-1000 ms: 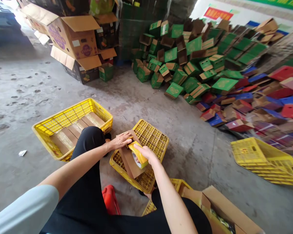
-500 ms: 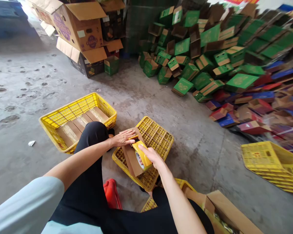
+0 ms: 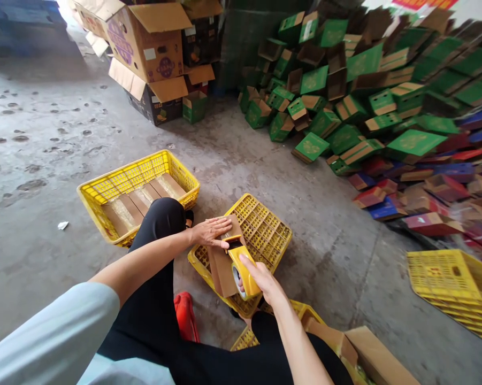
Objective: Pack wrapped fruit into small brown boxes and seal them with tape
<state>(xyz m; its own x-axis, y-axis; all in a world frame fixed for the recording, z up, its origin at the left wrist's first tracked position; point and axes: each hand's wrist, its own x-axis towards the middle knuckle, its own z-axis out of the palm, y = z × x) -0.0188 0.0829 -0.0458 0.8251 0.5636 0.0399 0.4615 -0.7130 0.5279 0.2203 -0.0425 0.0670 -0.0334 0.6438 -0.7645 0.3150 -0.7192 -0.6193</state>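
Note:
A narrow brown cardboard box (image 3: 221, 270) lies on an upturned yellow plastic crate (image 3: 265, 222) in front of my knees. My left hand (image 3: 212, 232) rests flat on the far end of the box, fingers stretched out. In my right hand (image 3: 264, 278) is a yellow tape dispenser (image 3: 246, 262), gripped from above, with its roll of tape facing left. The dispenser's front end is over the box top, close to my left thumb. A strip of tape seems to lie by my left fingertips, though part of it is covered.
A yellow basket (image 3: 89, 206) on the left holds several taped cartons (image 3: 124, 206). Something red (image 3: 185, 315) stands beneath me. An open carton (image 3: 375, 353) sits lower right, and more yellow crates (image 3: 437, 272) lie further right. Green boxes (image 3: 311, 147) are heaped behind, near large stacked cartons (image 3: 160, 48).
The view has swung slightly left. My right hand has drawn the tape dispenser a little nearer to me along the box and tilted it. My left hand stays flat on the box.

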